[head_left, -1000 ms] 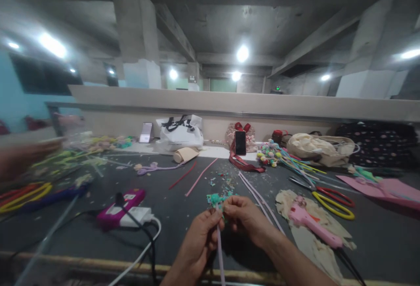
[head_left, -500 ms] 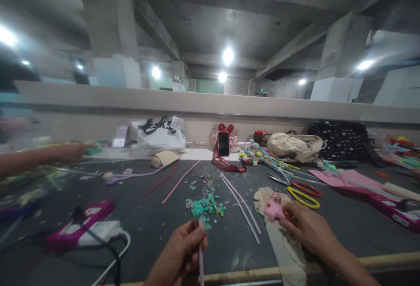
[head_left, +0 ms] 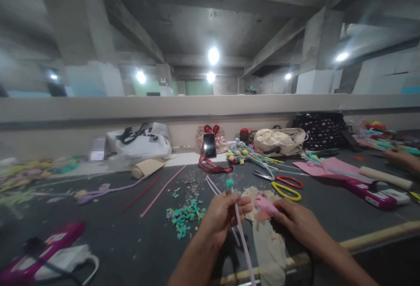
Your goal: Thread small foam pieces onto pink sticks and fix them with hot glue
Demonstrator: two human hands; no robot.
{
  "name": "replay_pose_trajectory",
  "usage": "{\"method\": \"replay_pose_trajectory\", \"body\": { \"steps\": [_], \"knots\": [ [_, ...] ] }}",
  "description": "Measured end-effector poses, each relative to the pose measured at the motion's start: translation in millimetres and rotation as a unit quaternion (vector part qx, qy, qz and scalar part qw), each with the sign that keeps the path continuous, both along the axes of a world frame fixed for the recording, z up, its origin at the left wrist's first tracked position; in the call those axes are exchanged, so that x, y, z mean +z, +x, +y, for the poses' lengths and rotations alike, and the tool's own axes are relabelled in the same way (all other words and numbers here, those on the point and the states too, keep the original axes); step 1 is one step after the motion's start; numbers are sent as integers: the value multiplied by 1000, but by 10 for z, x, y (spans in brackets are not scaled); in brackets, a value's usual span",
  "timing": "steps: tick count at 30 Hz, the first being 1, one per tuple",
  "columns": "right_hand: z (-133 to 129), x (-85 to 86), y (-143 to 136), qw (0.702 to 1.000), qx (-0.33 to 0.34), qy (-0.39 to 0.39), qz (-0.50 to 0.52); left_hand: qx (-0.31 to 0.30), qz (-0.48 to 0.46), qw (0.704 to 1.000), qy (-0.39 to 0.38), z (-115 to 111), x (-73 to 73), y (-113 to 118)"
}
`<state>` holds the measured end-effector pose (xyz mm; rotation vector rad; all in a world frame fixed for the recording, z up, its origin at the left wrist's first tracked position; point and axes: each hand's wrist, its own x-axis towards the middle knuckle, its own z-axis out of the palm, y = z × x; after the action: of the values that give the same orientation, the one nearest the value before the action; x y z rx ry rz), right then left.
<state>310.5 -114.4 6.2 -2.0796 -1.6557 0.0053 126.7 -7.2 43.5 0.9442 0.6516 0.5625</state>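
My left hand (head_left: 226, 214) is closed around a thin lilac fuzzy stem (head_left: 242, 238) with a small teal ball (head_left: 229, 183) at its top end. The stem slants down toward the table's front edge. To the right, my right hand (head_left: 298, 220) has its fingers closed on the end of a small pink object (head_left: 264, 205), whose kind I cannot make out. Beneath that object lies a crumpled beige cloth (head_left: 269, 246) reaching the table edge. Two more lilac stems (head_left: 214, 185) lie partly behind my left hand. Teal clippings (head_left: 185, 217) are heaped left of it.
Scissors (head_left: 285, 187) with red and yellow handles lie beyond my right hand. A phone (head_left: 209, 145) leans at the back, near bundled stems (head_left: 238, 155). Magenta power strips (head_left: 370, 194) sit on both sides. Another person's hand (head_left: 398, 157) is at far right.
My left hand has lifted the stem and teal ball away from the clippings, rightward toward the pink object. My right hand stays at the pink object. The view has turned right.
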Motion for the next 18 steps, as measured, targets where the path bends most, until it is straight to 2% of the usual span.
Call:
{"method": "replay_pose_trajectory", "body": {
  "steps": [5, 9, 12, 15, 18],
  "knots": [
    [-63, -13, 38, 999, 24, 14, 38, -8, 43, 999, -5, 126, -150, 451],
    [-88, -15, 101, 995, 24, 27, 89, 4, 90, 996, -1, 147, -312, 556],
    [-85, -10, 191, 982, 12, 59, 182, 2, 122, 992, 8, 157, -384, 566],
    [-67, -3, 301, 940, -4, 123, 319, -14, 144, 989, 17, 158, -412, 576],
    [-42, 6, 380, 865, -51, 176, 466, -33, 159, 986, 25, 156, -428, 593]
  ]
}}
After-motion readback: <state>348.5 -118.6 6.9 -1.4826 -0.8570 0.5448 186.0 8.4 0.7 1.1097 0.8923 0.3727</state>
